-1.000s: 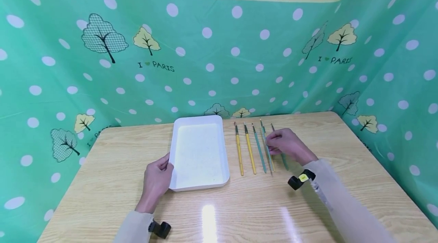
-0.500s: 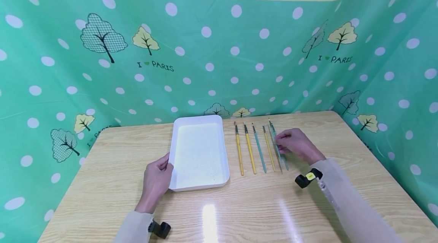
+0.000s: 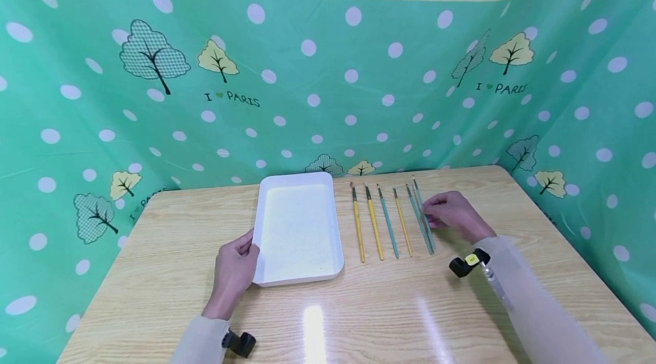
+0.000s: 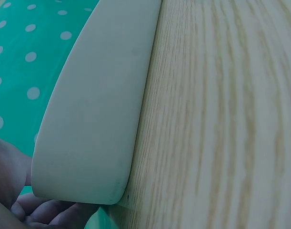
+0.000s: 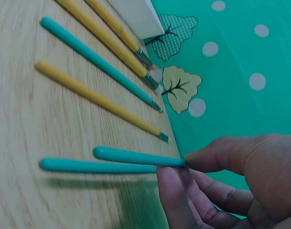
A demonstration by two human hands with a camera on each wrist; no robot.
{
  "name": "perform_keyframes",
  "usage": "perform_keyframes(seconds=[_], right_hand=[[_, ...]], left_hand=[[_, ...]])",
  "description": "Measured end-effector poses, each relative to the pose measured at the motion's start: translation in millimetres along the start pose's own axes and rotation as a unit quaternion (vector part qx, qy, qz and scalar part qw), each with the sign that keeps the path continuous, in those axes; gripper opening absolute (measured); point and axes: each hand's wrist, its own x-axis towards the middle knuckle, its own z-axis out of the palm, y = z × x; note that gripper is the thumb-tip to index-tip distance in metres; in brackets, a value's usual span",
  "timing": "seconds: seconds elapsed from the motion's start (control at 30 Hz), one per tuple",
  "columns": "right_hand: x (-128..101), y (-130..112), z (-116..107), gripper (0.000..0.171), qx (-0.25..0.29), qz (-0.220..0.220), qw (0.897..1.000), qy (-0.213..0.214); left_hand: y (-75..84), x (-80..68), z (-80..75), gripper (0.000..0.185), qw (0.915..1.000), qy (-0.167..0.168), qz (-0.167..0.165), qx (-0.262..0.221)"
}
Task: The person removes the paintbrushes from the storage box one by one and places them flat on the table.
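A white tray (image 3: 263,231) lies on the wooden table (image 3: 169,261). My left hand (image 3: 233,268) grips its left front edge, thumb on the rim; the tray's wall (image 4: 97,109) fills the left wrist view, with my fingers (image 4: 50,211) at its corner. Right of the tray lie several paintbrushes in a row: two yellow ones (image 3: 357,226), a teal one (image 3: 388,223), a thin yellow one (image 3: 402,223) and a teal one (image 3: 417,216). My right hand (image 3: 429,217) pinches another teal brush (image 5: 135,156) at the row's right end, just above the lying teal one (image 5: 93,165).
A green dotted curtain (image 3: 328,85) closes in the table at the back and both sides. Bare wood stretches in front of the tray and brushes and to the right of my right hand.
My right hand has carried the teal brush rightward, from over the middle of the row to its right end. The thin yellow brush now shows fully. The left hand has not moved.
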Motion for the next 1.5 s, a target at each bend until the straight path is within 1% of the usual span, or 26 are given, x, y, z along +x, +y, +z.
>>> perform_keyframes(seconds=[0.3,0.6,0.8,0.9,1.17,1.5], right_hand=[[4,8,-9,0.036,-0.007,0.019,1.000,0.004],[4,9,-15,0.034,-0.024,0.025,0.999,0.011],[8,13,-16,0.029,-0.049,0.025,0.998,0.025],[10,16,-16,0.026,-0.064,0.016,0.997,0.030],[10,15,-13,0.018,-0.129,0.005,0.991,0.046],[6,12,-11,0.017,-0.156,0.010,0.986,0.053]], left_hand=[[0.4,-0.7,-0.5,0.045,1.0000,-0.004,-0.001,-0.003],[-0.3,-0.5,-0.4,0.045,1.0000,-0.002,-0.001,-0.005],[-0.5,-0.4,-0.1,0.045,1.0000,-0.002,-0.001,-0.002],[-0.6,-0.6,-0.2,0.045,1.0000,-0.002,-0.003,-0.002],[-1.0,-0.3,0.1,0.045,1.0000,0.000,-0.004,-0.002],[0.3,-0.4,1.1,0.045,1.0000,0.003,-0.001,-0.002]])
